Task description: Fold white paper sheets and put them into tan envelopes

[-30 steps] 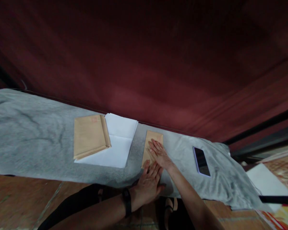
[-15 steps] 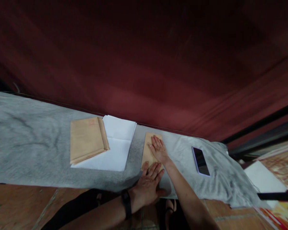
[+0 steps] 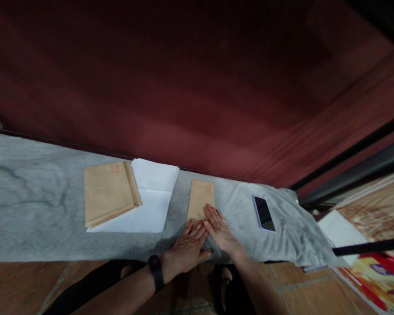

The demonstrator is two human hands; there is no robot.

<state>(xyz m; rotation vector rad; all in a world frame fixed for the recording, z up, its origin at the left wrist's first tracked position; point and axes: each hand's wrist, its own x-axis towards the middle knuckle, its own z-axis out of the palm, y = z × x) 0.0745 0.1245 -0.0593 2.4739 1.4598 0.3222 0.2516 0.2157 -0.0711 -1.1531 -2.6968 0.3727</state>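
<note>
A long, narrow worktop under a rumpled grey cloth (image 3: pixel 49 192) crosses the view, its near edge hanging above a brown tiled floor (image 3: pixel 305 291) at 6 o'clock. At 12 o'clock a dark red surface (image 3: pixel 174 100) rises along the far edge and fills the upper view, deep in shadow at the top. Taking the brown envelope (image 3: pixel 198 199) as the clock's centre, it lies flat on the cloth, a faint red print at its 1 o'clock corner. At 9 o'clock lie white sheets (image 3: pixel 153 205) with a crease across them, and a stack of brown envelopes (image 3: pixel 107 192) rests partly over them, hiding their left part. Near 3 o'clock, a dark-screened phone (image 3: pixel 265 214) with a pale purple rim lies apart on the cloth. Farther out, a black bar (image 3: pixel 351 148) slants at 2 o'clock; towards 4 o'clock are a pale flat piece (image 3: pixel 339 229), a second dark bar (image 3: pixel 371 246) and a red-and-yellow printed item (image 3: pixel 381 280), cut off by the view's edge. The left hand (image 3: pixel 188 248), a black band (image 3: pixel 155 272) on its wrist, and the right hand (image 3: pixel 220 229) cover the envelope's 6 o'clock end. Each grip is flat, fingers extended on the paper and closed around nothing, the fingertips of both close together.
</note>
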